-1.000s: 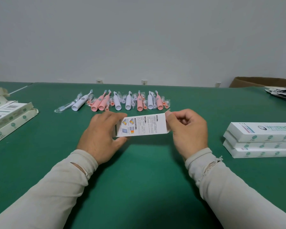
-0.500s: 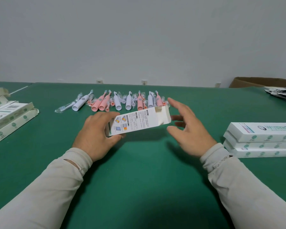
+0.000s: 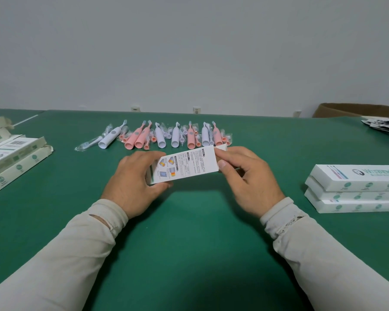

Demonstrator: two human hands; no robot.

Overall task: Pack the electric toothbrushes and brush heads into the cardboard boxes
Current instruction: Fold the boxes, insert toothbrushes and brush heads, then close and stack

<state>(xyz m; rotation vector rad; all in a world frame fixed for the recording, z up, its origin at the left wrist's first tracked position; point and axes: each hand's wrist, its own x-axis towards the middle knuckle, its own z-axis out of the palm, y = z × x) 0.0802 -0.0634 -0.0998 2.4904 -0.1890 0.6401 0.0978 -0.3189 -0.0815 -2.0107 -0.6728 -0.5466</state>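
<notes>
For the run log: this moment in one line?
left hand holds box | right hand pinches its end | toothbrushes lie unpacked

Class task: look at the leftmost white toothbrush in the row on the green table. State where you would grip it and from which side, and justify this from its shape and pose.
Grip the leftmost white toothbrush across its thick handle, coming from above. It lies flat and tilted, wide base toward the person, thin neck pointing away. A wrapped brush head lies close on its left, so pinch carefully.
</notes>
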